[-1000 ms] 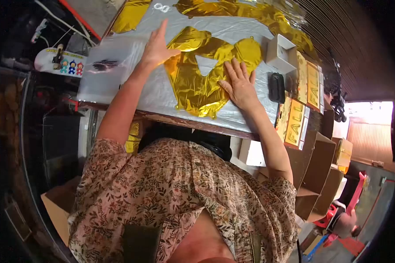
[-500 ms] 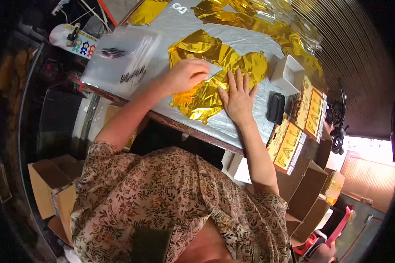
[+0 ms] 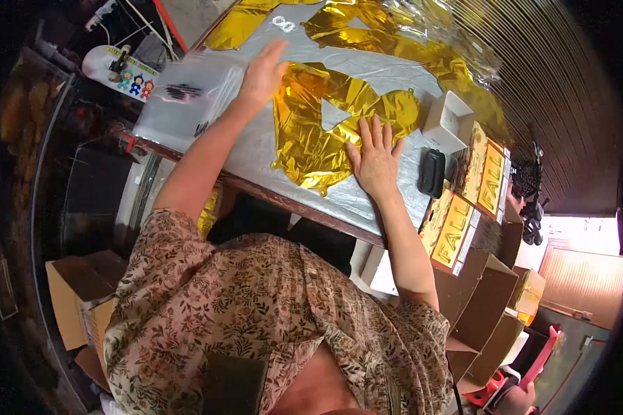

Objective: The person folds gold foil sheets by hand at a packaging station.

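A flat gold foil balloon (image 3: 304,138) with a triangular opening in its middle lies wrinkled on the silver-covered table (image 3: 246,162). My right hand (image 3: 377,162) rests palm down at its right lower side, fingers spread on the foil. By the balloon's upper left edge is my left hand (image 3: 261,75), slightly blurred, fingers stretched away from me and nothing seen in them. Left of that hand lies a stack of clear plastic bags (image 3: 187,104) with dark print. A small white looped item (image 3: 282,25) sits farther up the table.
More gold foil balloons (image 3: 339,31) lie along the far side. At the right stand a white open box (image 3: 450,121), a black case (image 3: 432,173) and boxes marked FALL (image 3: 453,232). Cardboard boxes (image 3: 488,297) are below, right of the table.
My left hand has moved up and left from the balloon's middle to its upper left edge, and its fingers have straightened. The triangular opening is uncovered. My right hand stays in place.
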Tool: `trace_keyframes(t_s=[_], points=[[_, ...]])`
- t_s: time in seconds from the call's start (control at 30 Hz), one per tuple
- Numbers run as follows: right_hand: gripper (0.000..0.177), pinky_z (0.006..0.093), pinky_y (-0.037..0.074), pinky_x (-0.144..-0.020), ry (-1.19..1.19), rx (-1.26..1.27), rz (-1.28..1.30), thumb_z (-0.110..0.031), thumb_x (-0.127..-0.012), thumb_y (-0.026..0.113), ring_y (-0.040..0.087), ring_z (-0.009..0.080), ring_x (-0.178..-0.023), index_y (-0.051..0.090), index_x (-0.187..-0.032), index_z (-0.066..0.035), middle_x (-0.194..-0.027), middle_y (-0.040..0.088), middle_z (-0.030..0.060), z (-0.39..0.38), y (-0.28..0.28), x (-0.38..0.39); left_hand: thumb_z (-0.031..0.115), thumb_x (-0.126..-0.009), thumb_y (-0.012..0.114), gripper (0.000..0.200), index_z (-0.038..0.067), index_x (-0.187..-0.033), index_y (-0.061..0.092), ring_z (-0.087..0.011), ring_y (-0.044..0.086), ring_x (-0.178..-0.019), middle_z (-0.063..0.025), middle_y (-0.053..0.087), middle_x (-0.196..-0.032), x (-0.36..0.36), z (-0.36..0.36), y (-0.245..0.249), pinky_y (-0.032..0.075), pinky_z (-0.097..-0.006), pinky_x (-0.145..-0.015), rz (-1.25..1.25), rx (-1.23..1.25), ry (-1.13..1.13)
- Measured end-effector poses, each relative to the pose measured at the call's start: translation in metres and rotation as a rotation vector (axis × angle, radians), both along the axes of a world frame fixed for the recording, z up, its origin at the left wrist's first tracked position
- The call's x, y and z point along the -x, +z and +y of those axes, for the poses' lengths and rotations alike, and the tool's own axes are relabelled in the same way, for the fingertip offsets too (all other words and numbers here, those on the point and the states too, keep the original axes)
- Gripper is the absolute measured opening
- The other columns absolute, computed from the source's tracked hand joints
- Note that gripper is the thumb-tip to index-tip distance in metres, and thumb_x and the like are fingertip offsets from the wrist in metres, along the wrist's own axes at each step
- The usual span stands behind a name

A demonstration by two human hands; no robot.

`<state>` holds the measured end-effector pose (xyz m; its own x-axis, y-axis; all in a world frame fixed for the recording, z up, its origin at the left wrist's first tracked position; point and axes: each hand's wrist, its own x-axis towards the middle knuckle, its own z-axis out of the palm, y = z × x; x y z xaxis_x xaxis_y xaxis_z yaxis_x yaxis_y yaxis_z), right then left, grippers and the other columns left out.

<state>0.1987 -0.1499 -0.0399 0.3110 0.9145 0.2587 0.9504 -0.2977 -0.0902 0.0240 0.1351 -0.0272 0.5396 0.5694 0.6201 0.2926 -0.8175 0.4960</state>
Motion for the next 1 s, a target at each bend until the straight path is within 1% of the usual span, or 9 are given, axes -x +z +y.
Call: trace_keyframes(t_s=[0.37,0.43,0.5,0.6,0.7,0.77,0.8,0.93,1.0], points=[[0.066,0.0664,0.018,-0.120,-0.030,0.044,-0.005,-0.048,-0.104,0.051,0.029,0.0411,-0.152,0.038,-0.158,-0.014,-0.166,0.032,0.0152,0.001,0.001,0.004,0.018,-0.092,0.072,0.027,0.004,-0.108,0.057,-0.0382,0.061,-0.092,-0.0150,0.062,-0.099,-0.015,0.031,0.031,0.050,-0.0478,-0.085,-0.208,-0.361,0.086],[0.066,0.0663,0.017,-0.120,-0.039,0.048,-0.016,-0.048,-0.104,0.051,0.028,0.0411,-0.152,0.038,-0.159,-0.014,-0.166,0.032,0.0153,0.002,0.001,0.003,0.019,-0.093,0.070,0.022,0.005,-0.105,0.058,-0.0342,0.063,-0.086,-0.0121,0.061,-0.096,-0.004,0.001,0.040,0.052,-0.0436,-0.072,-0.177,-0.192,-0.323],[0.066,0.0659,0.018,-0.120,-0.033,0.050,-0.005,-0.047,-0.104,0.052,0.028,0.0412,-0.152,0.037,-0.159,-0.015,-0.166,0.032,0.0156,0.002,0.003,0.004,0.022,-0.096,0.068,0.020,0.006,-0.103,0.059,-0.0294,0.064,-0.081,-0.0105,0.062,-0.094,0.016,-0.030,0.029,0.052,-0.0396,-0.061,0.120,-0.533,-0.855],[0.066,0.0657,0.018,-0.120,-0.043,0.079,-0.004,-0.046,-0.104,0.051,0.027,0.0416,-0.152,0.036,-0.160,-0.015,-0.166,0.031,0.0159,0.002,0.006,0.006,0.026,-0.097,0.065,0.021,0.006,-0.097,0.058,-0.0315,0.065,-0.082,-0.0113,0.060,-0.096,0.031,-0.053,0.019,0.055,-0.0389,-0.072,0.603,-0.387,-1.126],[0.069,0.0661,0.015,-0.121,-0.032,0.098,-0.006,-0.050,-0.104,0.049,0.026,0.0416,-0.153,0.035,-0.160,-0.014,-0.167,0.028,0.0159,0.002,0.006,0.005,0.030,-0.098,0.066,0.028,0.004,-0.109,0.061,-0.0245,0.066,-0.101,-0.0105,0.064,-0.113,0.021,-0.055,-0.002,0.060,-0.0403,-0.077,0.324,-0.167,-0.963],[0.068,0.0662,0.015,-0.121,-0.032,0.099,-0.014,-0.049,-0.104,0.049,0.025,0.0415,-0.153,0.034,-0.160,-0.014,-0.167,0.028,0.0156,0.003,0.003,0.005,0.034,-0.100,0.063,0.043,0.003,-0.129,0.059,-0.0272,0.055,-0.131,-0.0119,0.059,-0.137,0.011,-0.047,-0.008,0.053,-0.0492,-0.103,0.271,-0.266,-0.832],[0.067,0.0657,0.017,-0.120,-0.030,0.100,-0.029,-0.047,-0.104,0.049,0.026,0.0413,-0.153,0.034,-0.160,-0.014,-0.167,0.029,0.0159,0.002,0.003,0.005,0.041,-0.104,0.056,0.054,0.010,-0.147,0.050,-0.0291,0.034,-0.150,-0.0122,0.046,-0.155,0.010,-0.047,-0.005,0.033,-0.0582,-0.120,0.475,-0.097,-0.774],[0.066,0.0652,0.019,-0.119,-0.021,0.108,-0.053,-0.044,-0.105,0.050,0.026,0.0412,-0.153,0.033,-0.161,-0.014,-0.167,0.028,0.0160,0.002,0.003,0.003,0.046,-0.106,0.047,0.055,0.018,-0.153,0.046,-0.0310,0.026,-0.155,-0.0107,0.030,-0.167,-0.006,-0.024,0.023,0.021,-0.0731,-0.117,0.627,-0.015,-0.482],[0.066,0.0653,0.019,-0.119,-0.022,0.116,-0.058,-0.044,-0.105,0.050,0.026,0.0413,-0.153,0.033,-0.161,-0.014,-0.167,0.028,0.0160,0.001,0.003,0.002,0.048,-0.107,0.043,0.056,0.019,-0.154,0.044,-0.0341,0.024,-0.155,-0.0126,0.023,-0.170,-0.018,0.014,-0.006,0.029,-0.0737,-0.113,0.587,-0.212,-0.149]])
